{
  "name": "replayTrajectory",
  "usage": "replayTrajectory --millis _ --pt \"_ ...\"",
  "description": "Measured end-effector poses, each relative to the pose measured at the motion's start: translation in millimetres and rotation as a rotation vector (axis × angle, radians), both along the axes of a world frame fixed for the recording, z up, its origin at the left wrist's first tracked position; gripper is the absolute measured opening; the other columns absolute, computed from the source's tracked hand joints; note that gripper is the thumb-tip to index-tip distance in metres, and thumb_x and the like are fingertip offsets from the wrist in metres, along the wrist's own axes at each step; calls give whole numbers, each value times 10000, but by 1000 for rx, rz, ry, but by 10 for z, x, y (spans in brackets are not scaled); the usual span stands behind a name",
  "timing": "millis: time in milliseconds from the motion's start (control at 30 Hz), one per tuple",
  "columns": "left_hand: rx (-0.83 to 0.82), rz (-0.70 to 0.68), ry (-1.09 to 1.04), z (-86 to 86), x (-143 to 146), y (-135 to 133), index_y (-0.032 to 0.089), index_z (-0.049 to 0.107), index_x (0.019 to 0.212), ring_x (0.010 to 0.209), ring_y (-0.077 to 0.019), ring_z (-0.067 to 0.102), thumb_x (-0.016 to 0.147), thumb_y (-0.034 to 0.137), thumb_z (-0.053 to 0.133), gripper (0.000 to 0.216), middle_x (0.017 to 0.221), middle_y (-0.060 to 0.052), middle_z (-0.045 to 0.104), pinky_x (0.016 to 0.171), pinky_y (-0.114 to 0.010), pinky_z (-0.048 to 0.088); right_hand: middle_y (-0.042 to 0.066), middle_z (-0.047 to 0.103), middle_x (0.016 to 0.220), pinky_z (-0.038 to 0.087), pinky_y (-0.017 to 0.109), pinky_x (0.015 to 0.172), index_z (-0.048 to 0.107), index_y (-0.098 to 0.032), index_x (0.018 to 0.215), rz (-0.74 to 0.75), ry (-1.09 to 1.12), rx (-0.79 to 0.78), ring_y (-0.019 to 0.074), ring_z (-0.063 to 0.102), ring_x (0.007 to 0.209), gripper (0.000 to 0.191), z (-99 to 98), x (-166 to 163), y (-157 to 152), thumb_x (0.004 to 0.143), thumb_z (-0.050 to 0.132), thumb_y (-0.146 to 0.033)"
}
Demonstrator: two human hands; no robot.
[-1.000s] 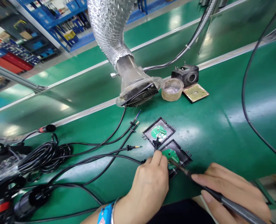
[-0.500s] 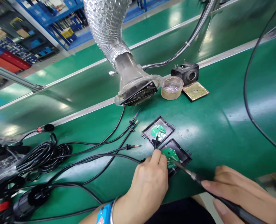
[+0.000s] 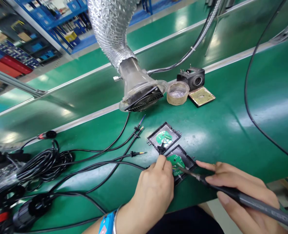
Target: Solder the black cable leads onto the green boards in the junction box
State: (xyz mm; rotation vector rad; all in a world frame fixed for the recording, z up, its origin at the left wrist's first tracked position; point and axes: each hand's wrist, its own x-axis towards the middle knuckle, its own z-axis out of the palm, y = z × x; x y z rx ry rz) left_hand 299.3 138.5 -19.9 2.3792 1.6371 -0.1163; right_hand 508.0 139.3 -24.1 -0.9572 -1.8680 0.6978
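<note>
My left hand [image 3: 155,188] pinches the end of a black cable [image 3: 105,164] against a green round circuit board [image 3: 176,160] that lies in a black square housing [image 3: 185,160]. In my right hand [image 3: 241,195] is a dark soldering iron [image 3: 233,193], fingers closed round its grip; its tip touches that same board. A second black housing with a green board [image 3: 163,137] lies just behind, touching the first. A blue wrist strap [image 3: 106,224] is on my left wrist.
A foil fume duct with a fan mouth [image 3: 140,94] hangs over the green bench [image 3: 231,130]. Behind it stand a round solder pot [image 3: 178,92], a black iron holder [image 3: 192,78] and a sponge tray [image 3: 201,96]. Coiled black cables [image 3: 36,164] lie at the left.
My right hand has moved forward and left along the iron, bringing the tip onto the near board. My left hand has kept its pinch on the cable end.
</note>
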Motion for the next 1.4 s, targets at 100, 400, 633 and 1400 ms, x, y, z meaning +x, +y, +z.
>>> replayTrajectory --millis 100,400,633,1400 --pt "-54 4 -3 34 4 25 189 553 926 625 -179 608 868 87 446 160 924 -28 557 534 -319 546 78 670 784 603 301 705 618 -157 880 7 17 -16 200 678 772 180 10 -6 19 761 503 -86" --pt "102 -21 30 -36 13 6 189 565 845 592 -206 572 835 78 468 148 820 -26 561 510 -347 508 85 650 783 558 386 834 622 -131 961 65 104 -43 185 638 722 232 -145 -1 -93 767 510 -70" --pt "151 1 -60 -77 -12 -3 197 543 846 600 -189 571 850 62 451 164 833 -18 573 513 -323 472 49 594 722 529 417 888 606 -119 971 88 161 -73 160 599 672 250 -155 -12 -130 753 514 -40" --pt "147 -234 8 5 -27 75 186 542 751 695 -210 425 778 -39 473 237 734 -24 516 618 -354 405 -2 558 677 546 429 915 582 -142 974 95 91 -36 121 566 585 249 -72 -73 -71 753 507 -57"
